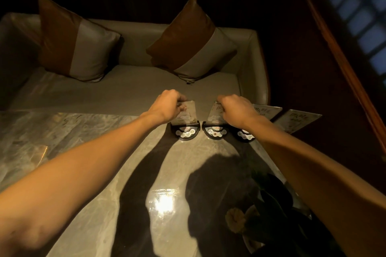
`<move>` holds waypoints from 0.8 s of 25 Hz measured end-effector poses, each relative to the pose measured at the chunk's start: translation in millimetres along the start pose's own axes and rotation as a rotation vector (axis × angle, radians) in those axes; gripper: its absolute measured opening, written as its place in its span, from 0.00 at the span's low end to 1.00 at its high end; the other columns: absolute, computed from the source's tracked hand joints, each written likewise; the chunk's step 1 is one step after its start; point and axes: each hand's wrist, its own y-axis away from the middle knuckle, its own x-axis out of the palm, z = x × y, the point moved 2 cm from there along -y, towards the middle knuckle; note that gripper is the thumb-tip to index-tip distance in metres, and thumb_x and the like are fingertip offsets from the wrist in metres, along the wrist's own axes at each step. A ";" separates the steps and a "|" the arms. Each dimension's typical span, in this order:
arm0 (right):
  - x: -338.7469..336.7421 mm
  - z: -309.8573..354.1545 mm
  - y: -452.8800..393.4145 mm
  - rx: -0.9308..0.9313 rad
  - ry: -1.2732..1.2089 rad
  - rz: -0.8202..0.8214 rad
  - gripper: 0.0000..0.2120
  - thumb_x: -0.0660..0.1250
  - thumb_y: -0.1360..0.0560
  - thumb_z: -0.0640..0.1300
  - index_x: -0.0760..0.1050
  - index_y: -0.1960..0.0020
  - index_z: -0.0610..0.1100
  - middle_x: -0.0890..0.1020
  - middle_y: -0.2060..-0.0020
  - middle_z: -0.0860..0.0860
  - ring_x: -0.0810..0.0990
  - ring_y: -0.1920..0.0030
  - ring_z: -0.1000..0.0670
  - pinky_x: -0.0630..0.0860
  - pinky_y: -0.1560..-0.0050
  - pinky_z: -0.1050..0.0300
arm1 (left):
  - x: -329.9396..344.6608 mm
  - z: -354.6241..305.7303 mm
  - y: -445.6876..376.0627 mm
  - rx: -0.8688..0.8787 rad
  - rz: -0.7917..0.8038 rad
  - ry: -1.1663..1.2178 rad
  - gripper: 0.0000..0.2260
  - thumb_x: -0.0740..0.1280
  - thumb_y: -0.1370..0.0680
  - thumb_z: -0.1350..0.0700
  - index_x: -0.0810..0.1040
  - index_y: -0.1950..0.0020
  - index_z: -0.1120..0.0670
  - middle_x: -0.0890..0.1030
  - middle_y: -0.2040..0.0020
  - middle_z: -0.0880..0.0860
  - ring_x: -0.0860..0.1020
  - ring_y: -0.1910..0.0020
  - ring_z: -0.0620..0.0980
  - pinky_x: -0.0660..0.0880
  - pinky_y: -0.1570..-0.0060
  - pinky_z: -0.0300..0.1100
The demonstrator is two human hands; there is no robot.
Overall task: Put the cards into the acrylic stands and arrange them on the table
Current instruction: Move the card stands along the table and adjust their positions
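Several clear acrylic stands with black half-round bases stand in a row at the far edge of the marble table (83,152). My left hand (167,106) grips the top of the leftmost stand (187,119), which has a card in it. My right hand (236,108) grips the top of the second stand (215,120), also with a card. To their right, a third stand (266,111) is partly hidden behind my right wrist, and a fourth stand (298,120) leans at the table's corner.
A grey sofa (135,87) with two brown-and-grey cushions (73,41) (192,41) lies beyond the table. A plant with a yellow flower (261,204) sits at the near right. A dark wooden wall (325,48) runs along the right.
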 end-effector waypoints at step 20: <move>7.6 -3.0 -8.5 0.004 -0.029 -0.012 0.14 0.64 0.22 0.35 0.77 0.38 0.44 0.84 0.46 0.44 0.82 0.46 0.42 0.79 0.43 0.43 | 14.5 -25.9 -23.3 0.096 0.048 -0.062 0.13 0.70 0.22 0.59 0.82 0.37 0.54 0.85 0.44 0.55 0.82 0.44 0.53 0.77 0.46 0.45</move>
